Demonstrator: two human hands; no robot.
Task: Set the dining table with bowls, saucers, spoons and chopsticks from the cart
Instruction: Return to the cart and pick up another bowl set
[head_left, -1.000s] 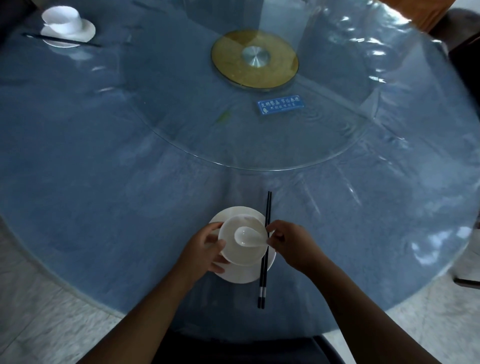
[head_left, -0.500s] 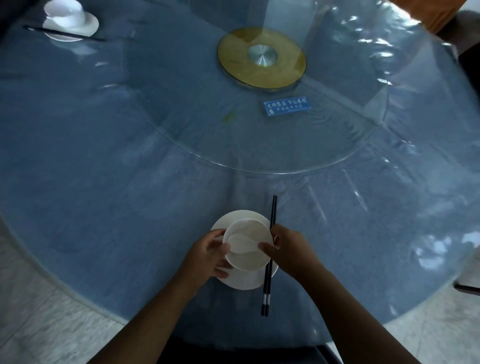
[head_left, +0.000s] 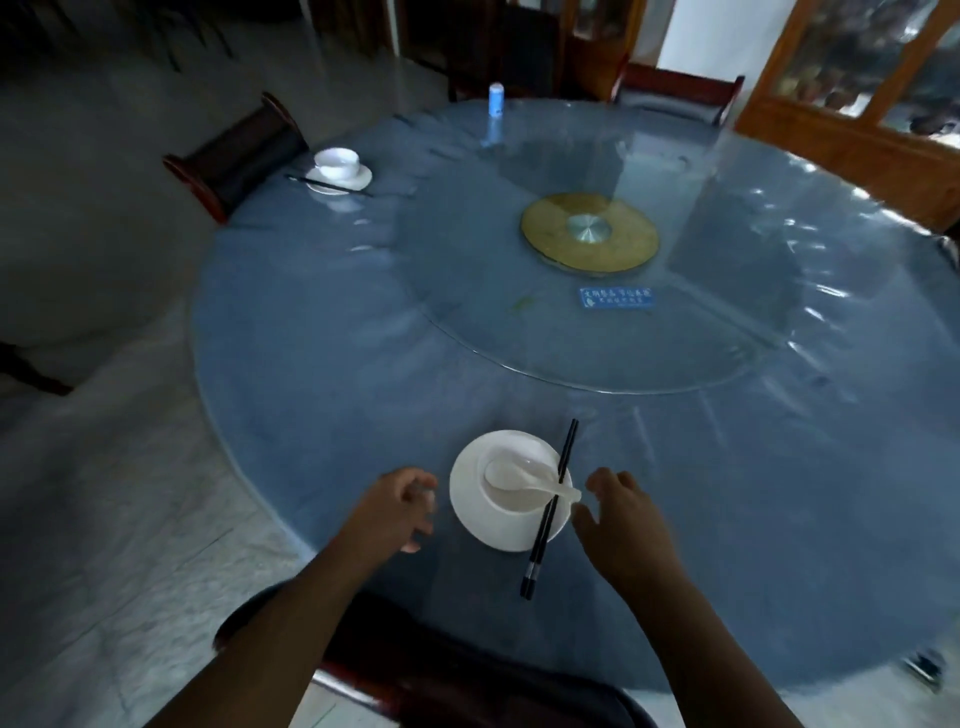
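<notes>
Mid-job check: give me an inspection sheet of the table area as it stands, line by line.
Surface: round table under clear plastic, glass turntable in the middle.
Job's things: near saucer holds a bowl with a spoon; chopsticks lie across the saucer's right edge. Far setting already laid.
Clutter: small bottle, blue card.
Grippers: left hand and right hand empty, either side of the saucer.
Cables: nothing seen.
Surroundings: chairs, wooden cabinet.

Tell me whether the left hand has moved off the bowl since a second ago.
Yes. The left hand has come off the bowl and now sits left of the saucer, touching neither.
</notes>
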